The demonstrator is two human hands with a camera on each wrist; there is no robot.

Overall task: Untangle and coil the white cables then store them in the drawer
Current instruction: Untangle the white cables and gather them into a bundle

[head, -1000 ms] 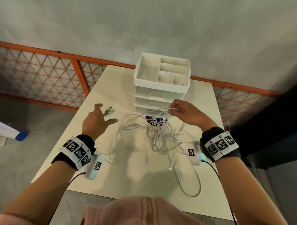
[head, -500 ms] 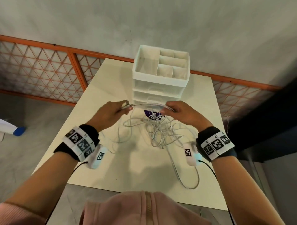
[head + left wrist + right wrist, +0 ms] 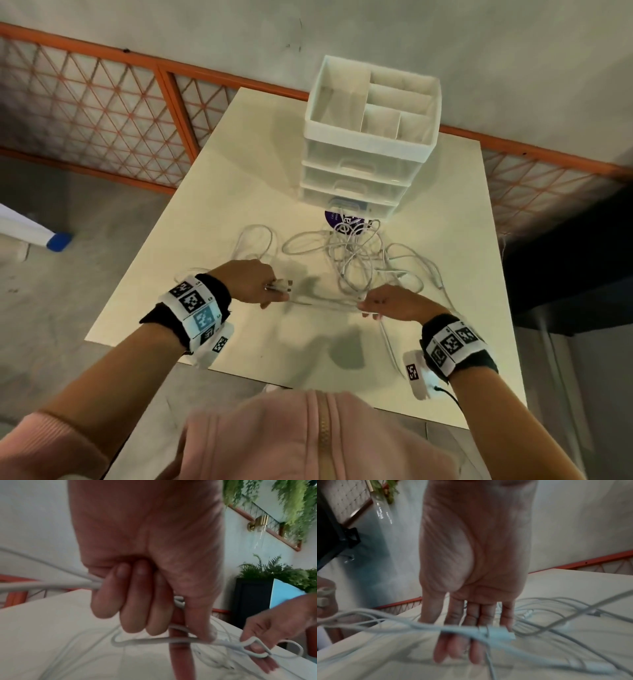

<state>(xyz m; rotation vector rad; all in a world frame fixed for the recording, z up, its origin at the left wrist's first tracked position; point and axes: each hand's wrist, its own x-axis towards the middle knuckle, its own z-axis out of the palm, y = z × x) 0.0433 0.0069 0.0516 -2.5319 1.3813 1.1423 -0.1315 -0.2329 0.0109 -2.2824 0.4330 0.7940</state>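
Where hands (image 3: 320,294) meet, blurred white cables (image 3: 356,253) hide fingertips

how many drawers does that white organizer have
3 drawers show on the white organizer, stacked beneath its open divided tray: top drawer, middle drawer, bottom drawer, all shut. The cable tangle lies in front.

White cables (image 3: 356,260) on a cream bench (image 3: 239,192); white drawer unit (image 3: 370,137); orange lattice railing (image 3: 102,113); purple disc (image 3: 346,222), perhaps a printed label.
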